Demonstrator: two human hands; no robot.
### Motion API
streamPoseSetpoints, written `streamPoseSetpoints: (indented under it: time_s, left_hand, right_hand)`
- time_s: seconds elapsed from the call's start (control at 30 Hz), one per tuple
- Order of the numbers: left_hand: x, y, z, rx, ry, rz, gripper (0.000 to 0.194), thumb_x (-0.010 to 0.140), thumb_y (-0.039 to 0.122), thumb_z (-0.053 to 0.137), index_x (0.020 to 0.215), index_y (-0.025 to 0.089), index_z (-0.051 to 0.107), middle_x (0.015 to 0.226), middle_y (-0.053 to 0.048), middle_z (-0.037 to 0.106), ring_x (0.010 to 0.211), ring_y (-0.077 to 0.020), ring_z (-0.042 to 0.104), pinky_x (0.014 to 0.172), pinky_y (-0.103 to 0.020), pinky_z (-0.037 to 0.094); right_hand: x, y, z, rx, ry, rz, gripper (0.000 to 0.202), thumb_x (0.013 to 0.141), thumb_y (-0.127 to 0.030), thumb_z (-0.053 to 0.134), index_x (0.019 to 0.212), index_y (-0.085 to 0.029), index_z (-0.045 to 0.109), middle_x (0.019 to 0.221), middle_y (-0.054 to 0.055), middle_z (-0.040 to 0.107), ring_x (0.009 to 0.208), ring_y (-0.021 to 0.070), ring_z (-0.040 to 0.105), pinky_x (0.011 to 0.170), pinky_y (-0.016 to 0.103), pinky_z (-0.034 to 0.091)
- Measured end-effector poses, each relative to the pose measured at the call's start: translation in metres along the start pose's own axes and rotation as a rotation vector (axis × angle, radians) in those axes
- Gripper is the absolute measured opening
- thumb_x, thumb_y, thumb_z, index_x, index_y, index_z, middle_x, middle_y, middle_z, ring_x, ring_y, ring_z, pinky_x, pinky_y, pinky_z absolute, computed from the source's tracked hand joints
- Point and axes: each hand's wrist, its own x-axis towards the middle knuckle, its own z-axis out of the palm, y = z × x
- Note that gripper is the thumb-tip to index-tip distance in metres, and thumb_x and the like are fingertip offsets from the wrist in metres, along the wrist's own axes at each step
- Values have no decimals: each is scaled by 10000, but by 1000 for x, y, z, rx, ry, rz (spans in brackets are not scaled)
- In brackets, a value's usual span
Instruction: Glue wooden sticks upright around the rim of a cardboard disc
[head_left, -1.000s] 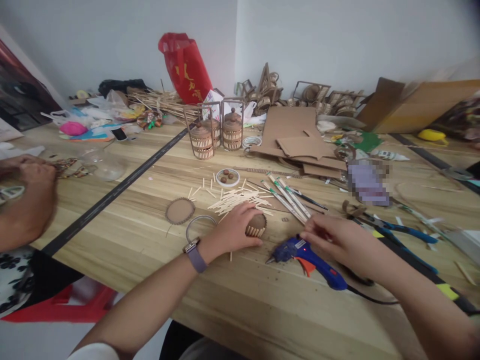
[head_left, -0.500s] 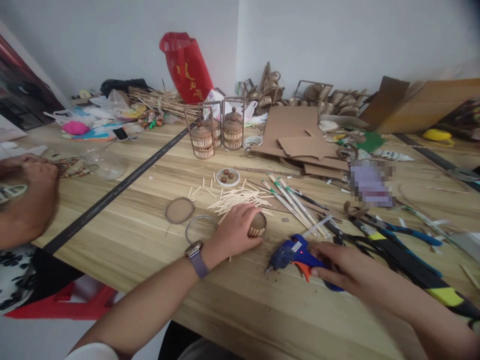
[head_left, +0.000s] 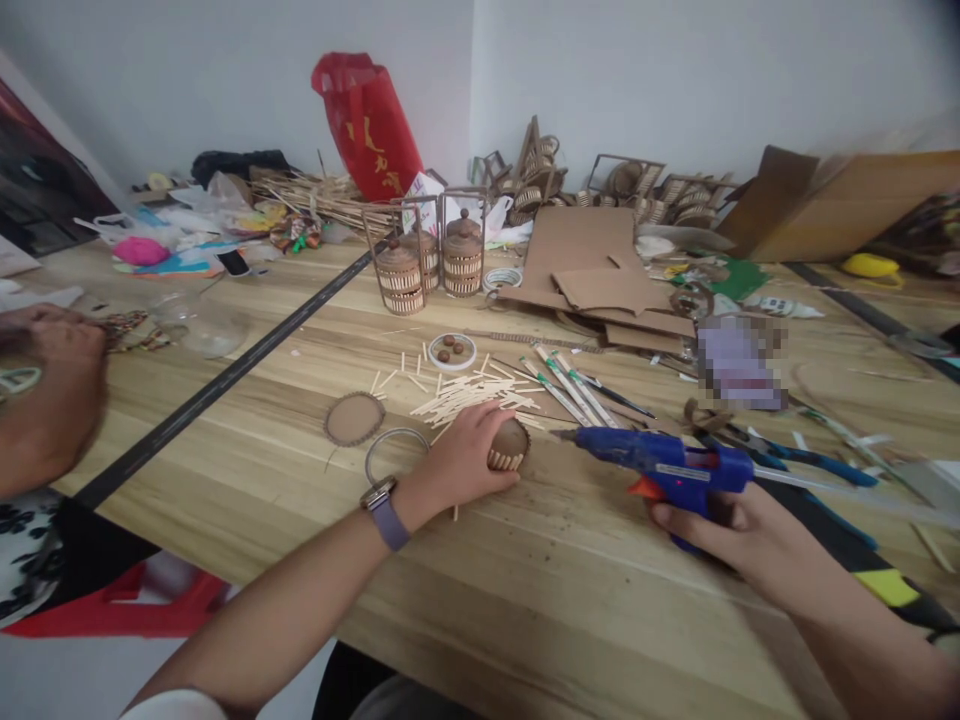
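Note:
My left hand (head_left: 466, 450) is closed around a small round cardboard base (head_left: 510, 447) that rests on the table, with short sticks standing along its near edge. In my right hand (head_left: 739, 525) is a blue hot glue gun (head_left: 660, 462) with an orange trigger; its nozzle points left at the base, a little apart from it. Behind my left hand lies a pile of short wooden sticks (head_left: 450, 398). To the left are a round cardboard disc with a corrugated rim (head_left: 354, 418) and a grey ring (head_left: 375, 452), partly behind my wrist.
Brown beads sit in a white ring dish (head_left: 452, 352). Farther back stand small stick lanterns (head_left: 401, 280) and cardboard sheets (head_left: 581, 250). Pliers (head_left: 810, 465) and a black-and-yellow tool (head_left: 885, 588) lie at right. Another person's hand (head_left: 64, 350) is at the left edge.
My right hand has lifted the glue gun and turned it, so its nozzle now points left toward the base instead of down at the table. My left hand stays on the base.

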Motion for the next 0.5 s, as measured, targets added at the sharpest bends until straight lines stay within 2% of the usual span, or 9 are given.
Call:
streamPoseSetpoints:
  time_s: [0.1,0.17,0.27,0.37,0.5]
  left_hand:
    - [1,-2,0,-12,7,15,713,668,248,787,1298,220,453,1378,-142,480,1306,-324,417,1097,-529,343]
    - [1,-3,1,-1,12,29,707,663,245,789,1288,209,461,1357,-143,495,1293,-323,426,1091,-519,352]
    - [1,-5,2,6,15,47,685,666,244,784,1275,212,471,1337,-130,508,1274,-312,441,1082,-500,366]
    - [1,-5,2,-6,24,58,671,676,250,774,1274,232,470,1332,-116,512,1265,-309,446,1078,-505,365]
    - [1,-5,1,-8,22,63,667,674,245,771,1271,230,473,1325,-121,518,1263,-316,446,1074,-515,362]
  right_hand:
    - [0,7,6,98,-187,62,407,720,-625,643,748,-219,643,566,1,588,514,164,548,443,266,466]
    - [1,7,13,104,-233,52,375,746,-580,632,762,-206,659,509,-22,544,460,140,494,407,250,424]
    - [5,0,25,84,-239,-23,347,767,-523,615,803,-187,690,583,11,637,502,152,545,451,258,470]
    - [7,-6,33,50,-226,-82,299,774,-482,605,797,-201,703,770,54,744,688,218,661,627,321,558]
    - [6,-4,37,-28,-176,-66,298,778,-467,590,852,-212,724,854,51,772,780,266,702,716,379,579]
